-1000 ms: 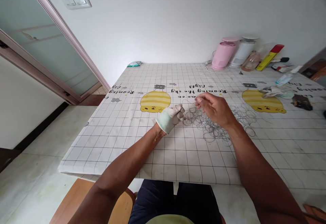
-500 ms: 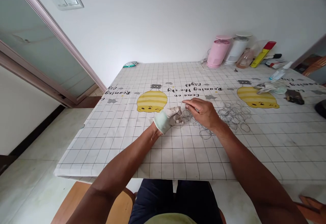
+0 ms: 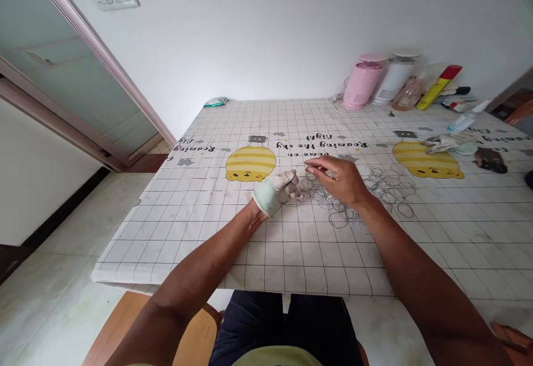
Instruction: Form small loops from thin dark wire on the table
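My left hand (image 3: 280, 189), in a whitish work glove with a pale green cuff, rests on the table with its fingers curled closed. Whatever lies in its grip is too fine to make out. Just to its right is my right hand (image 3: 336, 178), bare, thumb and forefinger brought close together at the tips. A thin line seems to arc between the two hands, but I cannot tell what it is. Under and beyond the right hand spreads a loose tangle of thin grey wire-like loops (image 3: 391, 188), some reaching the left hand's fingertips.
A white checked cloth with yellow bear prints covers the table (image 3: 187, 244). By the wall stand a pink cylinder (image 3: 361, 85), a white cylinder (image 3: 393, 81), a bottle (image 3: 408, 95) and a yellow-red can (image 3: 438, 88). A spare glove (image 3: 447, 144) and a dark block (image 3: 490, 160) lie right.
My right hand has drawn slightly right, away from the left hand, and its fingertips look looser. The left hand keeps its curled hold. The whole view has shifted a little.
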Motion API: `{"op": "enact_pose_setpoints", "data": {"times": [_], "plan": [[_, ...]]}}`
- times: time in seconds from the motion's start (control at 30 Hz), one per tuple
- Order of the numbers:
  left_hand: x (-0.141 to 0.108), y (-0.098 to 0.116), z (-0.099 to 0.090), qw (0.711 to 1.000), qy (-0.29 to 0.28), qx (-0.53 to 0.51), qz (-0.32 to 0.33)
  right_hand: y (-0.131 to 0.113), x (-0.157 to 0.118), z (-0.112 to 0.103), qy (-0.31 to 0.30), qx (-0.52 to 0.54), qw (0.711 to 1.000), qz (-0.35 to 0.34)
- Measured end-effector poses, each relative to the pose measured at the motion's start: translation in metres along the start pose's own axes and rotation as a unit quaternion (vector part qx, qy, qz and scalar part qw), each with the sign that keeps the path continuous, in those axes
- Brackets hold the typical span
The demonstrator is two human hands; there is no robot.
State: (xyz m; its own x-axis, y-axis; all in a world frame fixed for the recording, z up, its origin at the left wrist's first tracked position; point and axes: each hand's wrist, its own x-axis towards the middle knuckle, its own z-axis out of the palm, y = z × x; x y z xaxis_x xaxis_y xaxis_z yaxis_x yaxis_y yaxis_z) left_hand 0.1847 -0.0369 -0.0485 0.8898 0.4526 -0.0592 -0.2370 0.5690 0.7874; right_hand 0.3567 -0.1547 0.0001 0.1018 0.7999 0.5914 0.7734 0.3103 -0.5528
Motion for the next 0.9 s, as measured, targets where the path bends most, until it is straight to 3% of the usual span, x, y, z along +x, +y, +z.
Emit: {"op": "enact_pose_setpoints", "data": {"times": [0.37,0.53,0.7,0.9], "plan": [[-0.009,0.004,0.013,0.999,0.041,0.021,0.023,-0.002,-0.006,0.008,0.036,0.006,0.999,-0.031],[-0.012,0.008,0.019,0.986,0.098,0.136,0.015,-0.005,-0.007,0.012,0.051,-0.002,0.998,-0.033],[-0.018,0.018,0.028,0.916,0.183,0.353,0.051,-0.010,-0.011,0.018,0.077,-0.012,0.997,0.016],[-0.016,0.023,0.034,0.829,0.230,0.494,0.126,-0.012,-0.012,0.019,0.084,-0.011,0.995,0.051]]}}
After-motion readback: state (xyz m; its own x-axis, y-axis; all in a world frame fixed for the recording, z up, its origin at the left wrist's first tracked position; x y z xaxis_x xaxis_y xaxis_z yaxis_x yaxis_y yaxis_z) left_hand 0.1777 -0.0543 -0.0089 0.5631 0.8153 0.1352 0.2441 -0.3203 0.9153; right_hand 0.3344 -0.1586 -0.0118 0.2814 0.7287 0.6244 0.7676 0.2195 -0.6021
